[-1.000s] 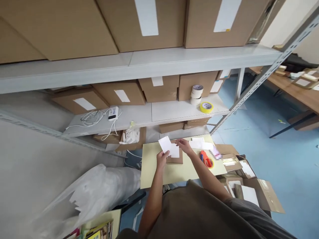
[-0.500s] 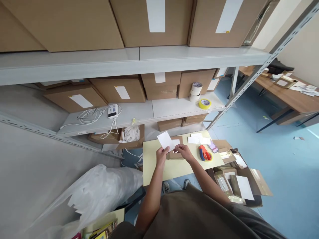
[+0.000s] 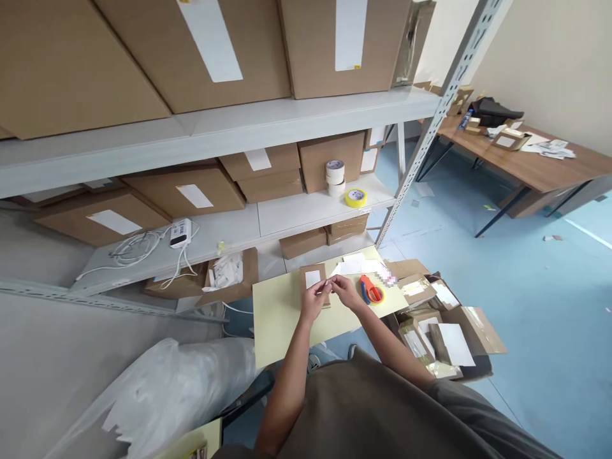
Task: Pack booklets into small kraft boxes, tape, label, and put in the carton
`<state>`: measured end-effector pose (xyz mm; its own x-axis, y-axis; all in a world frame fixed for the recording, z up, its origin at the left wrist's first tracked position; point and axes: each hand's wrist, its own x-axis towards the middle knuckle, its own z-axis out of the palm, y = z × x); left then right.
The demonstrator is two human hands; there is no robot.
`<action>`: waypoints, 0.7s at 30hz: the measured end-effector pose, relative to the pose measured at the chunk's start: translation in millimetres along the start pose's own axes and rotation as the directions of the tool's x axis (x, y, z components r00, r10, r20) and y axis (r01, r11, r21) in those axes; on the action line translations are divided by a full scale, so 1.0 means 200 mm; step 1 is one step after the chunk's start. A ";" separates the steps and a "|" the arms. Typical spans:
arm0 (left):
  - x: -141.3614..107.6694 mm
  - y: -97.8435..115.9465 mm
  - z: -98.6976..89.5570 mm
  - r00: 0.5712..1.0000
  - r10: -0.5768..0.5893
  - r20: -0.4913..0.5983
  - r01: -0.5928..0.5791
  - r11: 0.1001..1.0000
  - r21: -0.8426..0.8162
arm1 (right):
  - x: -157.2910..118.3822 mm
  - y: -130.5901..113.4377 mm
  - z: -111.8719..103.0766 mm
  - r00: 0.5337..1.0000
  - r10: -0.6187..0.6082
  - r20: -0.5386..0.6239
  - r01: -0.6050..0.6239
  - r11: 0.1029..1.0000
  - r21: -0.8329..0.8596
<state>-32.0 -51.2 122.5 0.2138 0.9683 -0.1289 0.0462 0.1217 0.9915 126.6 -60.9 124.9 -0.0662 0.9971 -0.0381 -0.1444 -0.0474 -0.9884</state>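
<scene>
My left hand (image 3: 314,299) and my right hand (image 3: 345,291) meet at the fingertips, both closed in a pinch. A tiny bit of white shows between them, too small to name. Just under and behind them, a small cardboard box (image 3: 306,284) with a white label (image 3: 312,278) lies on the pale yellow tabletop (image 3: 277,319). My hands cover part of the box. Right of my right hand lies a red and blue tape dispenser (image 3: 370,290) with yellow tape. White paper sheets (image 3: 356,262) are spread behind the dispenser.
Grey shelving (image 3: 229,143) with large cartons stands in front. On its middle shelf are white tape rolls (image 3: 335,177), a yellow tape roll (image 3: 356,198) and a white power strip (image 3: 180,233). An open carton of packed boxes (image 3: 442,331) sits right; a plastic bag (image 3: 191,376) bulges left.
The white sheet that was in my left hand no longer shows there, and white paper now reaches closer beside the box. My hands have come together. The camera view has turned right.
</scene>
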 end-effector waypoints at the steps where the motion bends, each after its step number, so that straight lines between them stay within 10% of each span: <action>1: 0.01 -0.01 0.04 0.999 -0.019 -0.035 0.018 1.000 -0.026 | -0.01 0.00 -0.04 1.000 0.005 0.014 -0.005 1.000 0.001; 6: 0.04 -0.09 0.18 0.967 -0.111 -0.230 0.089 0.991 -0.103 | -0.09 0.01 -0.25 0.998 0.067 0.019 -0.067 0.998 0.007; 13: -0.01 -0.10 0.39 0.993 -0.050 -0.110 0.049 0.999 -0.008 | -0.14 0.04 -0.39 0.995 0.097 0.026 -0.098 0.995 0.011; 21: 0.04 -0.16 0.38 0.989 -0.039 -0.140 0.036 0.999 -0.027 | -0.11 0.05 -0.38 0.996 0.084 -0.023 -0.083 0.996 0.028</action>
<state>41.8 -63.3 87.9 0.0736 0.9837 -0.1639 0.0273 0.1623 0.9864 201.3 -79.6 104.1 -0.0551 0.9907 -0.1240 -0.1656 -0.1316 -0.9774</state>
